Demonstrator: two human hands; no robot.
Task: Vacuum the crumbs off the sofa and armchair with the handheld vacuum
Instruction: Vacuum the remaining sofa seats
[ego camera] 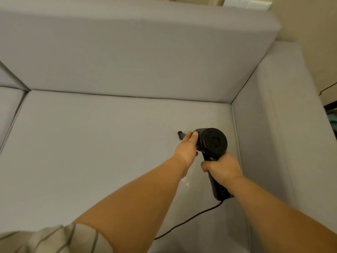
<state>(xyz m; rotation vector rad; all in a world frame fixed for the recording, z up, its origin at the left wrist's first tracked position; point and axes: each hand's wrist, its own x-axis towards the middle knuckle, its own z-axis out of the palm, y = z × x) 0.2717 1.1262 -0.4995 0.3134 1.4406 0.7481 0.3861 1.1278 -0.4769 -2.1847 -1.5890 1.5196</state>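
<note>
Vacuum (212, 143) on the sofa seat (91, 143), right hand (225, 169) gripping its handle, left hand (187, 148) clasping its barrel

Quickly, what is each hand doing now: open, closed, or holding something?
Left hand: closed on the barrel of the black handheld vacuum.
Right hand: closed around its handle.

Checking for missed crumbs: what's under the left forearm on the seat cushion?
A few pale crumbs lie on the seat cushion just beside the left hand wrist, near the vacuum. Whatever lies directly beneath the forearm is covered and can't be seen.
</note>
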